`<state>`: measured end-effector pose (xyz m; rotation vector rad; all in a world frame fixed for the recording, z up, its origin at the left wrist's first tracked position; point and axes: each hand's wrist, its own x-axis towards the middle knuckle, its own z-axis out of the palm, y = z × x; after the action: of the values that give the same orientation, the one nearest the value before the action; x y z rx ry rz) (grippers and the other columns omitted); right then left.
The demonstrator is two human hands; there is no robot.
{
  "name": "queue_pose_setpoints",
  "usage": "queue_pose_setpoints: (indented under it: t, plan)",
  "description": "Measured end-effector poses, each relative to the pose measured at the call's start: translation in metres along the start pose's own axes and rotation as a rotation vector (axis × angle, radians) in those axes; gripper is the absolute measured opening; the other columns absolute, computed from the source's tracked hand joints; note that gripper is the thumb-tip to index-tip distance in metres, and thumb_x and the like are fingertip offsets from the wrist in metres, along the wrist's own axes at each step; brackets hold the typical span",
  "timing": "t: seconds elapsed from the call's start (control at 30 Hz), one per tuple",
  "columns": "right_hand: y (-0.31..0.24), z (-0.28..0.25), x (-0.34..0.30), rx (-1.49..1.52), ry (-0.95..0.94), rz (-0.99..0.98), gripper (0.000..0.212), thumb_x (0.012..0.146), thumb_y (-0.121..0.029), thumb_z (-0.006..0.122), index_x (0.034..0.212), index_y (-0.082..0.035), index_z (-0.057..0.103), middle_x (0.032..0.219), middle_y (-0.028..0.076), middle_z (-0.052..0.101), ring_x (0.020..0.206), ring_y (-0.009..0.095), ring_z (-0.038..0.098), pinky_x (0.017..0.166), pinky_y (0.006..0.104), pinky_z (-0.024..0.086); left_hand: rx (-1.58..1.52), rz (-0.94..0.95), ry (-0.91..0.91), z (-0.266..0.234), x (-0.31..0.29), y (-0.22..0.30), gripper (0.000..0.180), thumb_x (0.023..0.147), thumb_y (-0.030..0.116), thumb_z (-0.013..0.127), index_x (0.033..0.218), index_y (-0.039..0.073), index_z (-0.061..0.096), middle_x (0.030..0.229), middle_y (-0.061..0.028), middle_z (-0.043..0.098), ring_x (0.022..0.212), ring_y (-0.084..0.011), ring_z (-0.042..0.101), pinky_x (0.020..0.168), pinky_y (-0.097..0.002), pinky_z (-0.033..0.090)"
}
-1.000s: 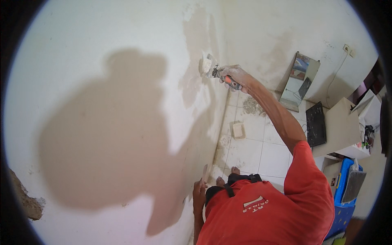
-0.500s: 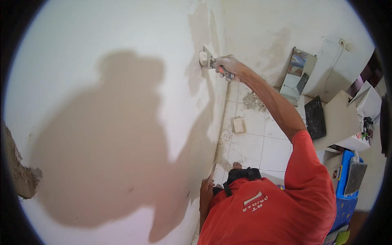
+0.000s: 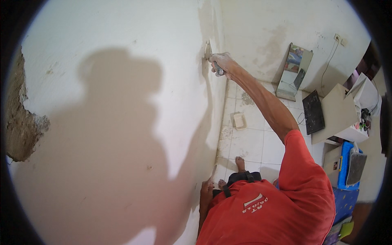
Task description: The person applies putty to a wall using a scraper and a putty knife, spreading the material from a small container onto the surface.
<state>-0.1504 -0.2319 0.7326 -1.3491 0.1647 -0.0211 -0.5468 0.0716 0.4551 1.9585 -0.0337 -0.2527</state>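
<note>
My right hand, dusted white, is wrapped round the dark handle of a putty knife. The blade lies against the white wall, on a damp-looking greyish patch near the corner. Low by the wall, my left hand is closed around a thin, pale, flat-looking piece. Only its narrow edge shows above the fingers, so I cannot make out its kind.
A cream plastic tub stands on the stained tiled floor. A mirror leans on the far wall, near a dark flat panel. Boxes and a blue crate crowd the right. Broken plaster marks the left wall.
My right hand has moved slightly left and up along the wall, turning the putty knife. The white lump seen on its blade no longer shows. The view has shifted, revealing more broken plaster and my feet.
</note>
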Motion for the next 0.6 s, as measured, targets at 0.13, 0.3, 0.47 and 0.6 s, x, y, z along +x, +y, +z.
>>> queue_pose_setpoints:
  t: [0.13,0.3,0.47,0.6]
  plan:
    - [0.011,0.001,0.005,-0.023,-0.021,-0.023,0.016,0.083,-0.012,0.06,0.071,-0.003,0.059,0.062,0.006,0.052,0.055,0.019,0.059,0.041,0.0334,0.042,0.052,0.009,-0.04,-0.006,0.004,-0.004,0.035,0.099,0.014,0.045,0.129,0.002,0.057,0.1,-0.0139,0.058,0.089,-0.0259,0.06,0.085,-0.0365,0.048]
    - [0.02,0.004,0.005,-0.022,-0.05,-0.03,0.018,0.083,-0.013,0.06,0.069,-0.003,0.058,0.062,0.006,0.052,0.053,0.019,0.058,0.042,0.0339,0.042,0.057,-0.023,-0.055,-0.004,0.011,0.003,0.03,0.099,0.015,0.045,0.122,0.0,0.059,0.099,-0.0141,0.057,0.089,-0.0263,0.06,0.084,-0.0367,0.048]
    - [0.023,0.011,0.002,-0.033,-0.041,-0.058,0.019,0.084,-0.013,0.059,0.068,-0.003,0.058,0.062,0.007,0.052,0.052,0.019,0.057,0.042,0.0332,0.042,0.009,-0.002,-0.045,-0.001,0.02,-0.008,0.025,0.099,0.015,0.046,0.111,-0.002,0.059,0.098,-0.014,0.058,0.088,-0.0267,0.06,0.083,-0.0369,0.048]
    - [0.03,0.017,-0.001,-0.038,-0.051,-0.118,0.02,0.085,-0.013,0.058,0.068,-0.003,0.057,0.061,0.007,0.052,0.051,0.018,0.057,0.043,0.0334,0.042,0.041,0.002,-0.062,0.003,0.019,-0.022,0.024,0.099,0.015,0.045,0.109,-0.002,0.059,0.097,-0.0138,0.057,0.088,-0.0267,0.06,0.083,-0.0368,0.048]
